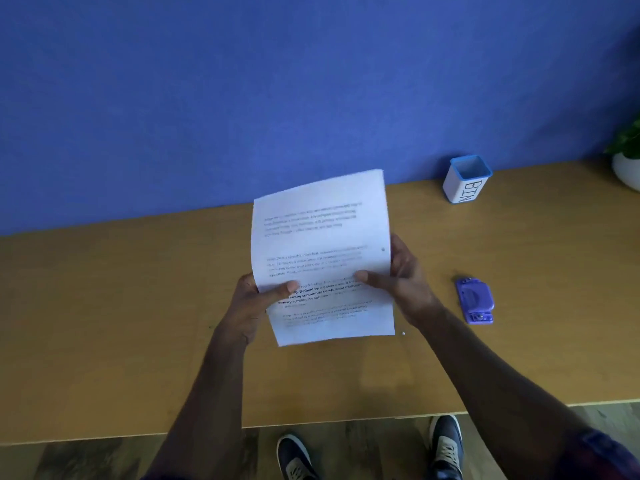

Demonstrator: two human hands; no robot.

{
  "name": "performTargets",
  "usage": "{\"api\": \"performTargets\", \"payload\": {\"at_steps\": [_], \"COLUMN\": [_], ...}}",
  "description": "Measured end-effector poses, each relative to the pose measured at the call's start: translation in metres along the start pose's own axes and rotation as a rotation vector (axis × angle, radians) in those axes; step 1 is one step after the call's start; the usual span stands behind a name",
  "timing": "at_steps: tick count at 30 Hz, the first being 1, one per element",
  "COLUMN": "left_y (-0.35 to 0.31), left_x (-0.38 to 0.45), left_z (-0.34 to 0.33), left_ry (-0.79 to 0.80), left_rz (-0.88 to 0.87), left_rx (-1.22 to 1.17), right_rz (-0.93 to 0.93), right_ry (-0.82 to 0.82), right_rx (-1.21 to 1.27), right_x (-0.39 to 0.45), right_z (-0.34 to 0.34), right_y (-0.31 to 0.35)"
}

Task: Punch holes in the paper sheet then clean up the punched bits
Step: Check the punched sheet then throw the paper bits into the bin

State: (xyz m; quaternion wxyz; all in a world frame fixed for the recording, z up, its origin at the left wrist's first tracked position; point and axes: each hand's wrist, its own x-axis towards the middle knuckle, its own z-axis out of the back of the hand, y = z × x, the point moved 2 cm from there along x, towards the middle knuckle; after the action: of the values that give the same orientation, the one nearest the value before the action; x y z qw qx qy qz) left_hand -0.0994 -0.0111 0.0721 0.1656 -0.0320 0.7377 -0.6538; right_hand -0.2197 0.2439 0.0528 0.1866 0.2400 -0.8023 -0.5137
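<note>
Left hand: my left hand (254, 299) pinches the paper sheet (322, 258) at its left edge, thumb on the printed face, fingers behind.
Right hand: my right hand (398, 271) is clamped on the right edge the same way, thumb across the text.
Sheet position: it is up off the bench (121, 323), in the centre of the frame, between my two hands.
Sheet direction: the long axis runs from the lower centre toward the upper centre, tipped a little to the right; the top edge leans away toward the blue wall (242, 81), and the page bows slightly.
Punch mark: one dark dot (383, 249) sits near the right margin, which I take for a hole.
Punch: the purple hole punch (476, 301) lies flat at right of centre, apart from the sheet.
Bits: a tiny white speck (403, 333) lies on the bench just beside the lower right corner.
Bin: the white pot marked BIN (465, 180) stands in the upper right, against the wall.
Doing it well: I should keep both grips light, hold the page taut and level, and check the margin before laying it down clear of the speck.
</note>
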Motion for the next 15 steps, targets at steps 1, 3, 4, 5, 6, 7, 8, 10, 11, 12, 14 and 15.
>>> {"api": "performTargets", "payload": {"at_steps": [1,3,4,5,6,7,8,10,11,12,14,15], "left_y": [0.002,0.009,0.016,0.023,0.028,0.034,0.037,0.040,0.042,0.046,0.055,0.057], "left_x": [-0.001,-0.003,-0.005,-0.007,-0.011,-0.014,-0.017,-0.019,-0.019,-0.018,-0.019,-0.020], "left_z": [-0.001,-0.005,-0.008,-0.010,-0.011,-0.009,-0.006,0.004,0.007,0.009,0.008,0.006], "left_ry": [0.000,-0.016,-0.031,-0.048,-0.063,-0.064,-0.051,-0.044,-0.036,-0.021,-0.008,-0.032], "left_rz": [-0.006,0.013,0.034,0.045,0.046,0.033,0.023,0.044,0.058,0.058,0.069,0.081], "left_rx": [0.028,0.073,0.091,0.106,0.112,0.114,0.091,0.046,0.060,0.105,0.178,0.164], "right_rz": [-0.016,-0.089,-0.140,-0.176,-0.196,-0.188,-0.167,-0.142,-0.158,-0.182,-0.237,-0.244], "right_ry": [-0.004,-0.045,-0.062,-0.074,-0.089,-0.113,-0.122,-0.119,-0.118,-0.133,-0.146,-0.157], "right_rx": [-0.041,-0.139,-0.198,-0.266,-0.316,-0.355,-0.366,-0.373,-0.394,-0.427,-0.406,-0.364], "right_x": [-0.004,-0.015,-0.020,-0.026,-0.031,-0.034,-0.036,-0.034,-0.034,-0.035,-0.038,-0.040], "right_z": [0.001,0.007,0.011,0.014,0.015,0.015,0.013,0.010,0.008,0.007,0.006,0.003], "right_y": [-0.003,-0.015,-0.021,-0.026,-0.027,-0.028,-0.027,-0.025,-0.026,-0.030,-0.040,-0.041]}}
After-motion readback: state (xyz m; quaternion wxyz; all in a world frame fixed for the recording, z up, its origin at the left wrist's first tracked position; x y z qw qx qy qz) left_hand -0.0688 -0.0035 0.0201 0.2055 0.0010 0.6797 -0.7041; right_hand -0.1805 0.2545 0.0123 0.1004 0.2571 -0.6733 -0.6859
